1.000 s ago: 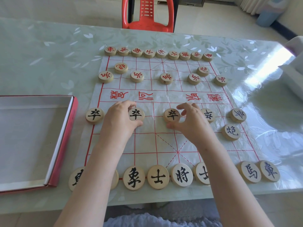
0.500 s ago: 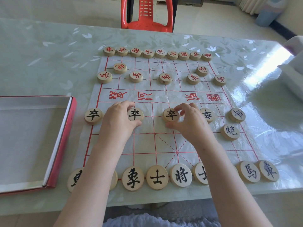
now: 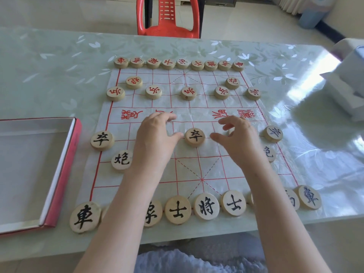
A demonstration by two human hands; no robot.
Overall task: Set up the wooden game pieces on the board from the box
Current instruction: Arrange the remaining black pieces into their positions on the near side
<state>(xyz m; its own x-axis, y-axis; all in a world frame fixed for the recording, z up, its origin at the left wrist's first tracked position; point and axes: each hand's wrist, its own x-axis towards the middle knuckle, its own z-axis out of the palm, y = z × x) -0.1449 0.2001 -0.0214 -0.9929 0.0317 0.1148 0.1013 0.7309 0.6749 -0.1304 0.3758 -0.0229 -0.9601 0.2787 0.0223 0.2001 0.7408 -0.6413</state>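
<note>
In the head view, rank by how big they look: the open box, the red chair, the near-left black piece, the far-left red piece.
Open box
red chair (partly cropped)
near-left black piece
far-left red piece
The pieces may truly match; the black one is nearer the camera.

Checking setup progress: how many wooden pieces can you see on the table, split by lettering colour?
Red-lettered pieces: 16
Black-lettered pieces: 14, some only partly showing
Total: 30 in view
</note>
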